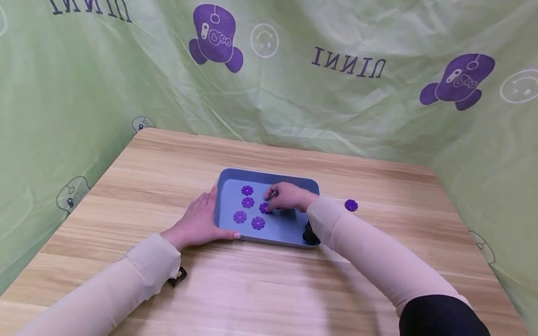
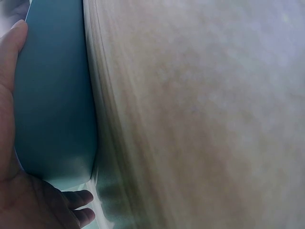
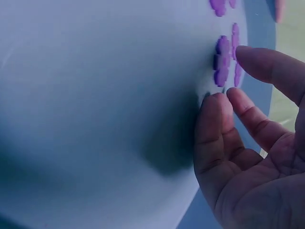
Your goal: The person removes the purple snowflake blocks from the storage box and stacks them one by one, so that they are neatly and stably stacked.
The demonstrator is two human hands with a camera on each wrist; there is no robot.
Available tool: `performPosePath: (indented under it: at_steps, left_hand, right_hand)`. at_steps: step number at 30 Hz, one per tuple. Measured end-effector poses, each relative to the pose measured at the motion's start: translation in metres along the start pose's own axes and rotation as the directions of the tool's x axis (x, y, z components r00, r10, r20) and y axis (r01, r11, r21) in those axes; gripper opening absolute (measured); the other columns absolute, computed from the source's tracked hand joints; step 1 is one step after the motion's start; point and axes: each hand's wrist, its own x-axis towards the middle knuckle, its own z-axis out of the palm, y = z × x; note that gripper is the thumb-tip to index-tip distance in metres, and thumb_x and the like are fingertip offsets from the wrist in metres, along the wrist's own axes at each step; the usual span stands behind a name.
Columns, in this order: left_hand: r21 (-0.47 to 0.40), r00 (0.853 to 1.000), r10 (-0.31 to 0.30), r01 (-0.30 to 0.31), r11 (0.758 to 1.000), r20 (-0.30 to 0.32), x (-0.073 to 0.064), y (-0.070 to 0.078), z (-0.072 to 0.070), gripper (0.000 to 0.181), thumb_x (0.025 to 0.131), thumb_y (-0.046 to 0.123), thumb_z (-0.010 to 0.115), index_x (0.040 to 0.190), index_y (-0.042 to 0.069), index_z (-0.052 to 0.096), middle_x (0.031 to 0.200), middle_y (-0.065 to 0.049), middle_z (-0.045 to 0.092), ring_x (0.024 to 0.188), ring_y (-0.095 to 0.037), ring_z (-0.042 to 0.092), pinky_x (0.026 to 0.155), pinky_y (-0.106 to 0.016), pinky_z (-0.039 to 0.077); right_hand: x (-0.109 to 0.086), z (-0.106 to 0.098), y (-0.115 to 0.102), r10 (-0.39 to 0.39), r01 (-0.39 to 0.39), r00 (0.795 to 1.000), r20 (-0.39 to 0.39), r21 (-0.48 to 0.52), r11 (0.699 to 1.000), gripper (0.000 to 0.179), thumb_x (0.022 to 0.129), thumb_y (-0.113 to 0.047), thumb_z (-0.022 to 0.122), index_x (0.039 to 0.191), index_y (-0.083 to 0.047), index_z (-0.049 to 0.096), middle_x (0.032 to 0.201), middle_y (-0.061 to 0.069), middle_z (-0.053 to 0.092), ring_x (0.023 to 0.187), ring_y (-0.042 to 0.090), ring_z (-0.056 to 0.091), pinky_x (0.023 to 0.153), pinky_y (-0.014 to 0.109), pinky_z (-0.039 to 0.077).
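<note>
Several purple snowflake building discs (image 1: 240,217) lie flat in the blue-grey rectangular tray (image 1: 294,228), mostly in its left half. My left hand (image 1: 201,223) spans the tray's near left corner, fingers along the outer left wall and thumb stretched along the near rim. In the left wrist view, that thumb (image 2: 16,36) touches the rim. Reaching in from the right, my right hand (image 1: 287,196) hovers low over the tray, its fingertips right at one disc (image 1: 263,208). The right wrist view shows the thumb and fingers apart beside this disc (image 3: 221,62), with nothing between them.
One more purple disc (image 1: 351,205) lies on the wooden table (image 1: 260,289), right of the tray and beyond the right forearm. Green printed cloth (image 1: 286,102) hangs behind the table and along its sides. A black wrist device (image 1: 311,234) under the right sleeve overlaps the tray's near right corner.
</note>
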Motion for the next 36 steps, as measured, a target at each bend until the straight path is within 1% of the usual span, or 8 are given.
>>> performPosePath:
  at_steps: [5, 9, 12, 18, 23, 27, 32, 36]
  left_hand:
    - [0.003, 1.0, 0.005, -0.005, 1.0, -0.005, 0.001, 0.0, 0.0, 0.144, 0.071, 0.069, 0.084, 0.159, -0.014, 0.005, 0.161, -0.037, 0.024, 0.148, -0.053, 0.022, 0.12, -0.065, 0.015]
    - [0.011, 1.0, 0.005, -0.005, 1.0, -0.008, 0.001, 0.0, 0.0, 0.143, 0.072, 0.067, 0.085, 0.158, -0.014, 0.005, 0.16, -0.038, 0.023, 0.148, -0.053, 0.022, 0.12, -0.065, 0.016]
    - [0.011, 1.0, 0.004, -0.004, 1.0, -0.009, 0.001, 0.0, 0.0, 0.143, 0.072, 0.066, 0.085, 0.158, -0.014, 0.005, 0.16, -0.038, 0.023, 0.148, -0.054, 0.022, 0.12, -0.065, 0.016]
    - [0.011, 1.0, 0.012, -0.012, 1.0, -0.015, 0.0, 0.0, 0.001, 0.143, 0.071, 0.066, 0.085, 0.158, -0.014, 0.005, 0.16, -0.039, 0.024, 0.147, -0.055, 0.023, 0.12, -0.066, 0.017]
    - [0.015, 0.999, 0.023, -0.022, 1.0, -0.028, 0.001, 0.0, 0.001, 0.142, 0.071, 0.066, 0.086, 0.158, -0.015, 0.006, 0.16, -0.039, 0.024, 0.147, -0.055, 0.023, 0.12, -0.066, 0.017]
    - [0.011, 1.0, 0.02, -0.02, 1.0, -0.024, 0.001, 0.0, 0.002, 0.143, 0.071, 0.066, 0.085, 0.158, -0.014, 0.006, 0.16, -0.039, 0.024, 0.147, -0.055, 0.022, 0.12, -0.066, 0.017]
    - [0.014, 1.0, 0.015, -0.015, 1.0, -0.02, 0.0, 0.0, 0.002, 0.143, 0.071, 0.067, 0.085, 0.158, -0.015, 0.006, 0.16, -0.039, 0.024, 0.147, -0.055, 0.023, 0.12, -0.066, 0.017]
    - [0.013, 1.0, 0.012, -0.012, 1.0, -0.018, 0.0, 0.0, 0.001, 0.143, 0.071, 0.067, 0.085, 0.158, -0.014, 0.005, 0.16, -0.039, 0.023, 0.148, -0.055, 0.021, 0.12, -0.066, 0.016]
  right_hand:
    - [0.003, 0.003, -0.003, -0.028, 0.026, 0.999, -0.015, -0.136, 0.99, 0.019, 0.089, -0.008, 0.08, 0.103, -0.009, 0.067, 0.076, 0.001, 0.055, 0.066, 0.014, 0.052, 0.062, 0.025, 0.044]
    - [0.002, 0.003, -0.005, -0.043, 0.038, 0.999, -0.022, -0.186, 0.982, 0.017, 0.089, -0.009, 0.081, 0.096, -0.009, 0.066, 0.077, 0.002, 0.056, 0.068, 0.015, 0.054, 0.063, 0.026, 0.044]
    - [0.001, 0.002, -0.005, -0.05, 0.045, 0.999, -0.023, -0.188, 0.981, 0.015, 0.091, -0.009, 0.079, 0.093, -0.009, 0.064, 0.077, 0.002, 0.057, 0.069, 0.016, 0.054, 0.064, 0.026, 0.044]
    - [-0.004, -0.003, -0.002, -0.063, 0.059, 0.998, -0.021, -0.126, 0.99, 0.003, 0.095, -0.002, 0.067, 0.096, -0.005, 0.067, 0.085, 0.006, 0.063, 0.076, 0.017, 0.059, 0.069, 0.027, 0.054]
    - [-0.008, -0.011, 0.004, -0.063, 0.06, 0.997, -0.035, -0.073, 0.996, 0.006, 0.098, -0.003, 0.064, 0.102, -0.003, 0.068, 0.093, 0.008, 0.066, 0.082, 0.02, 0.062, 0.076, 0.03, 0.057]
    - [-0.013, -0.019, 0.008, -0.065, 0.062, 0.996, -0.055, -0.046, 0.997, 0.006, 0.099, -0.003, 0.063, 0.102, -0.002, 0.068, 0.093, 0.007, 0.067, 0.08, 0.018, 0.061, 0.075, 0.03, 0.056]
    - [-0.022, -0.033, 0.013, -0.084, 0.091, 0.993, -0.088, 0.076, 0.993, 0.009, 0.099, -0.001, 0.061, 0.104, 0.002, 0.067, 0.092, 0.007, 0.066, 0.081, 0.018, 0.061, 0.078, 0.035, 0.056]
    - [-0.028, -0.045, 0.023, -0.088, 0.111, 0.989, -0.118, 0.208, 0.972, 0.011, 0.102, -0.001, 0.058, 0.107, 0.006, 0.065, 0.095, 0.009, 0.068, 0.089, 0.024, 0.065, 0.087, 0.041, 0.058]
